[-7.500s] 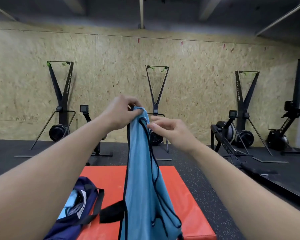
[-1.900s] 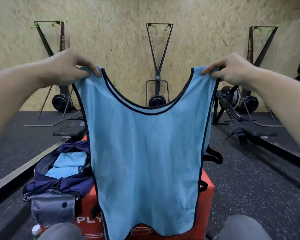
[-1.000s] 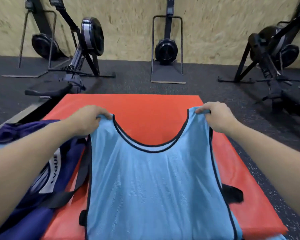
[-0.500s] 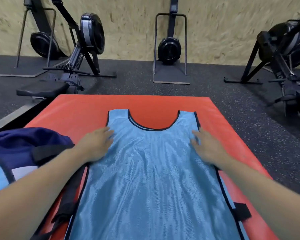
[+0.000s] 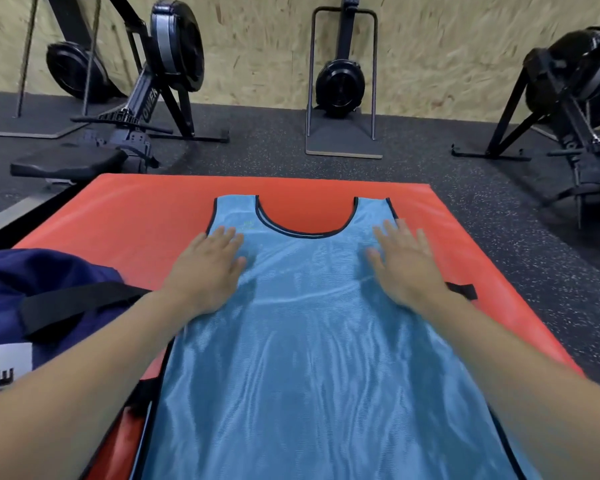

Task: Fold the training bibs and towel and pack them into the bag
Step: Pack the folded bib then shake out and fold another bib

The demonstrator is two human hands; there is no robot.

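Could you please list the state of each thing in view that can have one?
Blue bib: spread flat on the red mat, unfolded, neck opening away from the person.
Left hand: fingers straight, pressing on the bib.
Right hand: fingers straight, pressing on the bib.
Navy bag: lying on the mat left of the bib.
Red mat: flat, bearing both.

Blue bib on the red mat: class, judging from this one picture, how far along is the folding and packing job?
Done: the blue bib lies spread flat on the red mat. In hand: the left hand and right hand press flat on its chest area, fingers straight. Left: no fold shows yet, and the bib must go into the navy bag beside it. No towel is visible.
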